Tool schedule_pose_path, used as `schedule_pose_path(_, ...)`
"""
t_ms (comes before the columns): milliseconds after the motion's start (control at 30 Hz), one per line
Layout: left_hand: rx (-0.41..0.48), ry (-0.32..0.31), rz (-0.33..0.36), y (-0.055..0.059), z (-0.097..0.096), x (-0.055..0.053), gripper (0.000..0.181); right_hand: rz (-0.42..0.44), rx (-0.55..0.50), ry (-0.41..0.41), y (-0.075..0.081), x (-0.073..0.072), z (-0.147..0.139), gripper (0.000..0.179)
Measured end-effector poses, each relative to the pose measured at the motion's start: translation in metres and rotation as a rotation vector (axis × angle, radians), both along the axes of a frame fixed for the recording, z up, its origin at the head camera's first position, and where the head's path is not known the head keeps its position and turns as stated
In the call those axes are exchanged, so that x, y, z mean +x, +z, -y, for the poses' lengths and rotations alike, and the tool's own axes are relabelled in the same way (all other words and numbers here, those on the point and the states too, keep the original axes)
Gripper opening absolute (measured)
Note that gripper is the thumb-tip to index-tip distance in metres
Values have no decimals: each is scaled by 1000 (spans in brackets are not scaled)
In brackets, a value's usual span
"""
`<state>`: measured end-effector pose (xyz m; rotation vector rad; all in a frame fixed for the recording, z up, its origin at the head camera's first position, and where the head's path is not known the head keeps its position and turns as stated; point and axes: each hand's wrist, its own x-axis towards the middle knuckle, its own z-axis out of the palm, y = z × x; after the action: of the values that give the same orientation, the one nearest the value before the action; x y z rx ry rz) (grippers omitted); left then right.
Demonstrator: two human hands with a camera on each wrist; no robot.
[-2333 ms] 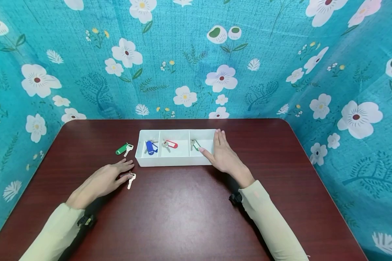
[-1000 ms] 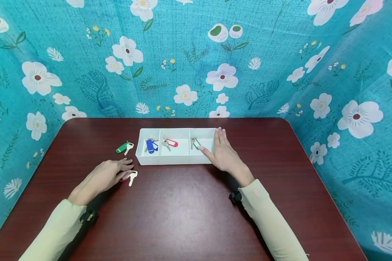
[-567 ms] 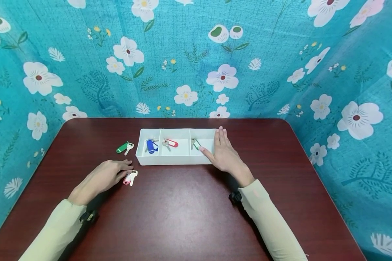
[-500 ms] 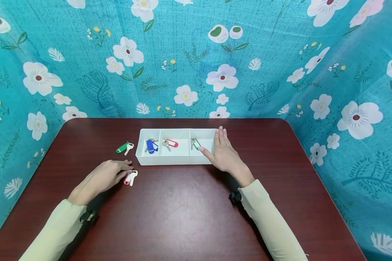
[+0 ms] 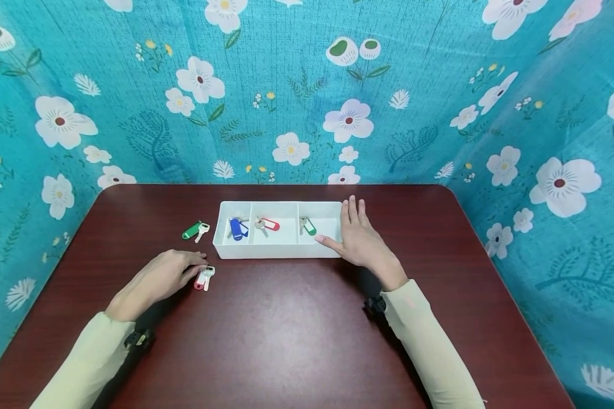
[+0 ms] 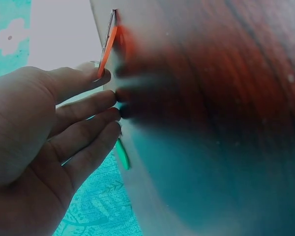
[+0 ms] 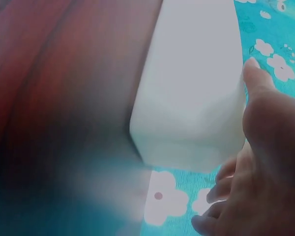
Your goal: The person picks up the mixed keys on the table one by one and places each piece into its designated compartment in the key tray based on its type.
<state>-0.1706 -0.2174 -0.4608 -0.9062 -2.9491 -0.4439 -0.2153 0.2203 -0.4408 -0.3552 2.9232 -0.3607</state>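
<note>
A: What were the hands doing?

B: The left hand [image 5: 161,278] pinched a red-tagged key [image 5: 200,281] between thumb and forefinger, the flat tag tilted, just in front of the tray's left end. The right hand [image 5: 363,241] was spread wide at the tray's right end, thumb reaching over the front rim, the other fingers straight. How firmly it pressed, I couldn't tell.

A: And the tray?

B: The tray [image 5: 276,251] was a long white rectangle, smooth and plastic-looking, with straight walls. It sat on a dark reddish table [image 5: 286,329] with a glossy wood grain and rounded far corners. Behind hung a blue cloth [image 5: 291,85], finely streaked and printed with flowers.

A: Count things for me.

B: One tray, two dividers, three compartments. The left one held blue tags [image 5: 236,229], apparently two, overlapping, their metal keys too bunched to count. The middle held one red-edged tag [image 5: 269,224] with a round-headed key; the right, one green-edged tag [image 5: 310,228] with its key. Two tagged keys were outside: the pinched one and a green-tagged key [image 5: 191,232], its tag a rounded oblong, lying near the tray's left wall.
</note>
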Motion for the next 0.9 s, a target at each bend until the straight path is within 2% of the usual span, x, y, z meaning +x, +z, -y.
schedule_pose_path(333,-17,36,33,-1,0,3,22,57,-20,51,-4,-2,-16,114)
schedule_pose_path(600,-7,41,31,4,2,5,20,24,20,73,-6,-5,-16,114)
schedule_pose_path(900,-18,56,49,10,4,6,18,-10,38,58,-9,-5,-12,112)
